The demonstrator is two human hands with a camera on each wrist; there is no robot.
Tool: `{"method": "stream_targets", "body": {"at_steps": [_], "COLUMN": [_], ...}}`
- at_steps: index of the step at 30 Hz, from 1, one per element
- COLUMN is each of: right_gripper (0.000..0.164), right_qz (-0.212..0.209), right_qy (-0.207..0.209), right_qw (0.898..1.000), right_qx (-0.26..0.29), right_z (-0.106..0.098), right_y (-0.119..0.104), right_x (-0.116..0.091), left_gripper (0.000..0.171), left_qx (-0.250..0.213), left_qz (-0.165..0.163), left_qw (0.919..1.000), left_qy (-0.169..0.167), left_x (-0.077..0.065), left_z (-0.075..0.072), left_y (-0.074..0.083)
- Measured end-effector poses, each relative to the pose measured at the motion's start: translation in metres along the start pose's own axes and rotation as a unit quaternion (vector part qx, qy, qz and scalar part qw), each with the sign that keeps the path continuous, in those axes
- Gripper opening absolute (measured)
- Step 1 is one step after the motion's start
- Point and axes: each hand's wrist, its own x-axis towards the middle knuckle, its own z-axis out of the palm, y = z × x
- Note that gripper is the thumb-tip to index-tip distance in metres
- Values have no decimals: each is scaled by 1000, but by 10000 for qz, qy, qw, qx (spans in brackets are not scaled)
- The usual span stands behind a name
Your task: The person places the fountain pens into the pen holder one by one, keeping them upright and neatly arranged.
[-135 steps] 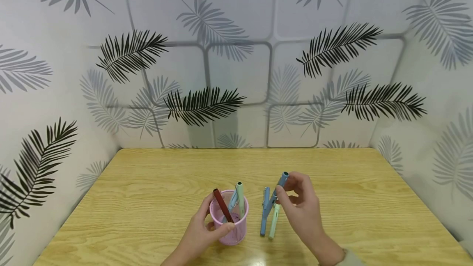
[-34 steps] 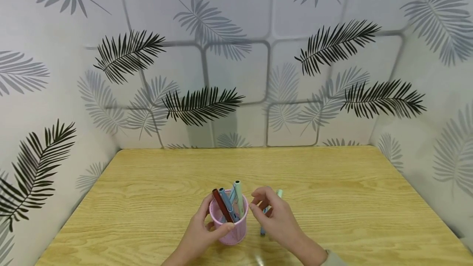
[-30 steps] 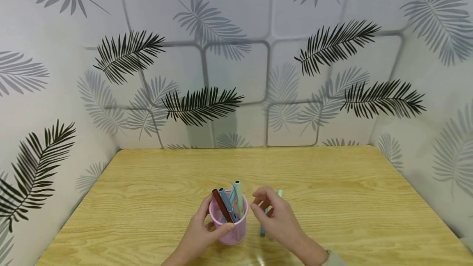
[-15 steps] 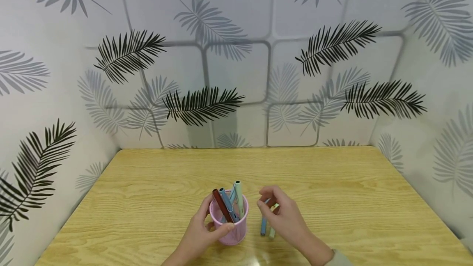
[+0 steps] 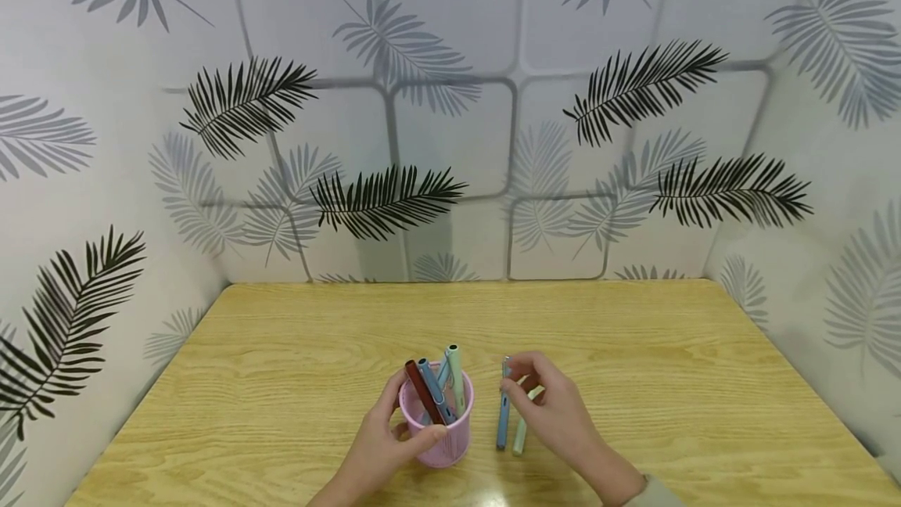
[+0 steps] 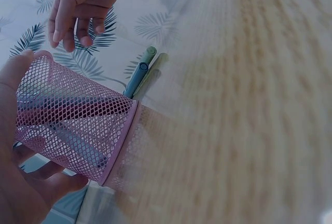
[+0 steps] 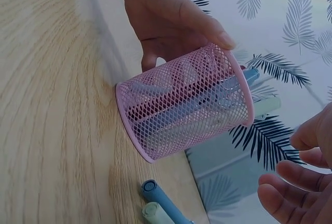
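Observation:
My left hand (image 5: 385, 440) grips a pink mesh pen cup (image 5: 450, 440) standing on the table, fingers and thumb curled around its side. Inside lean a dark red pen (image 5: 424, 391), a blue pen (image 5: 436, 391), a light blue pen and a light green pen (image 5: 456, 378). To the cup's right, another blue pen (image 5: 503, 421) and a light green pen (image 5: 520, 436) lie side by side on the wood. My right hand (image 5: 556, 409) hovers over their far ends with loosely bent fingers. In the right wrist view, nothing is between those fingers (image 7: 290, 187).
The wood-grain table (image 5: 281, 382) extends around the cup and pens. Behind it and on both sides stand pale walls (image 5: 450, 241) with a leaf pattern.
A blue pen held by my right hand earlier now stands in the cup. Since then the right hand has moved rightward from the cup to above the lying pens. The left hand stays put.

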Motion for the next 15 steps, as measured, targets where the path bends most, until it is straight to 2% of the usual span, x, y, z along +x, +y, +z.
{"method": "stream_targets", "body": {"at_steps": [15], "right_gripper": [17], "right_qz": [255], "right_qy": [114], "right_qw": [9995], "right_qx": [-154], "right_z": [-9], "right_y": [10], "right_x": [2], "left_gripper": [75], "left_qx": [-21], "left_qz": [-53], "left_qw": [10000], "left_qy": [-7], "left_x": [0], "left_z": [0], "left_y": [-1]}}
